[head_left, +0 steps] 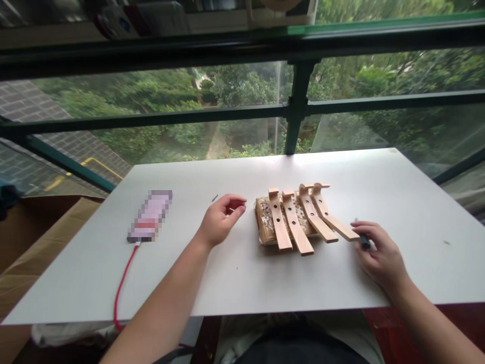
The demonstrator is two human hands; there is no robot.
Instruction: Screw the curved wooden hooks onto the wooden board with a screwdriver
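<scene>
My left hand [223,218] is raised over the table to the left of the wooden pieces, thumb and fingers drawn together in a pinch. What sits at the fingertips is too small to make out. My right hand [381,255] is closed around a black-handled screwdriver [364,240], beside the end of the rightmost wooden hook. Several pale wooden hooks [297,230], each with dark holes and a curled upper end, lie side by side across a brown block wrapped in clear plastic [266,233]. A thin dark screw [214,197] rests on the table behind my left hand.
On the left of the white table [303,288] lies a phone [150,215] with a red cable [123,283] running off the front edge. An open cardboard box [49,242] stands beyond the left edge. Windows with a green frame [297,101] rise behind the table.
</scene>
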